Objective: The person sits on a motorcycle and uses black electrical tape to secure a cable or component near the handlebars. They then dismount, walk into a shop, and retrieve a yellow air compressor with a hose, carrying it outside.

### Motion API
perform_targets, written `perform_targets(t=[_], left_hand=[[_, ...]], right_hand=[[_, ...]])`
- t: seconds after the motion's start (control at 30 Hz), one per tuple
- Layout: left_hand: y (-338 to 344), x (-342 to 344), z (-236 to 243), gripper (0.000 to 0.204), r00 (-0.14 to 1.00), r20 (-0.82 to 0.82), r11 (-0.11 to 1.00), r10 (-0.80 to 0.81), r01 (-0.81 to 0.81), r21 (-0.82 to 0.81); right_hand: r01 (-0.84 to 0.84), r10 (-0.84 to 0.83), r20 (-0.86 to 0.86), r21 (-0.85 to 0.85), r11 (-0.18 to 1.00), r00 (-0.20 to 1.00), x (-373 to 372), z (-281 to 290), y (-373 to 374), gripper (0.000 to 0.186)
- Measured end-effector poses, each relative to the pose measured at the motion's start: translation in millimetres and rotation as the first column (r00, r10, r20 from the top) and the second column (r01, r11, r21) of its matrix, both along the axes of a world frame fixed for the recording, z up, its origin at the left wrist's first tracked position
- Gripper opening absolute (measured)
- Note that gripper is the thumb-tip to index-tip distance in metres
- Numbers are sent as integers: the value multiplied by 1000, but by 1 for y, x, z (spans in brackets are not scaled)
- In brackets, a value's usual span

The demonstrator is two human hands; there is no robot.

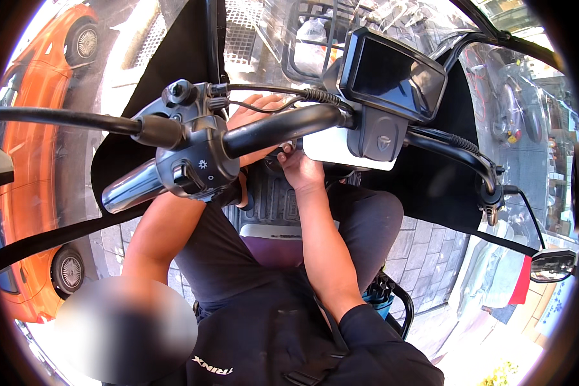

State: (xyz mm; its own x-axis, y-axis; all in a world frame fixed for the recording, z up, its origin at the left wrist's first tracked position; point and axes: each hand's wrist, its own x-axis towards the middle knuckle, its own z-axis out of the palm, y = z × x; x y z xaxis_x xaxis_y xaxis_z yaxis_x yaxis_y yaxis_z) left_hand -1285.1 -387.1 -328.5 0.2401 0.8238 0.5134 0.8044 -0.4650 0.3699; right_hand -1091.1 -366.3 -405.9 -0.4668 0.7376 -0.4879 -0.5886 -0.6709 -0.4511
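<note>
Below the curved black handlebar point(283, 125) of the vehicle, my left hand point(251, 116) reaches in from the left, partly hidden by the bar and cables. Its visible fingers stretch forward, apart. My right hand point(299, 164) is just below the bar, beside a white panel point(325, 148), its fingers curled on something small and dark that I cannot make out. The left control housing with grip point(196, 174) sits over my left forearm. A black screen unit point(392, 74) is mounted right of centre. The ribbed footboard point(270, 202) shows beneath my hands.
Black side covers point(441, 199) flank the handlebars, with a mirror point(552, 264) at right. A wire basket point(305, 45) holding bags is ahead. An orange car point(35, 161) stands at left on the road. Grey paving point(424, 257) shows beside my right leg.
</note>
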Motion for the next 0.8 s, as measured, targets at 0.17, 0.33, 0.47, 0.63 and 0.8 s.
perform_targets(t=[0.17, 0.33, 0.47, 0.63, 0.8], left_hand=[[-6, 5, -3, 54, 999, 28, 998, 43, -42, -49], [-8, 5, -1, 66, 990, 136, 993, 32, -17, -113], [4, -11, 0, 63, 991, 99, 986, -89, 102, -132], [11, -10, 13, 64, 973, 126, 978, -191, 200, -65], [19, -11, 24, 64, 926, 331, 914, -181, 283, -291]], right_hand=[[22, -23, 55, 10, 1000, 998, 4, 0, -4, 24], [151, -154, 114, 34, 988, 981, -16, 23, -15, 15], [269, -268, 49, -14, 963, 962, -36, 27, -13, 18], [355, -358, -36, -69, 932, 933, -50, 28, -8, 23], [297, -308, -148, -93, 950, 940, -44, 20, -9, 27]])
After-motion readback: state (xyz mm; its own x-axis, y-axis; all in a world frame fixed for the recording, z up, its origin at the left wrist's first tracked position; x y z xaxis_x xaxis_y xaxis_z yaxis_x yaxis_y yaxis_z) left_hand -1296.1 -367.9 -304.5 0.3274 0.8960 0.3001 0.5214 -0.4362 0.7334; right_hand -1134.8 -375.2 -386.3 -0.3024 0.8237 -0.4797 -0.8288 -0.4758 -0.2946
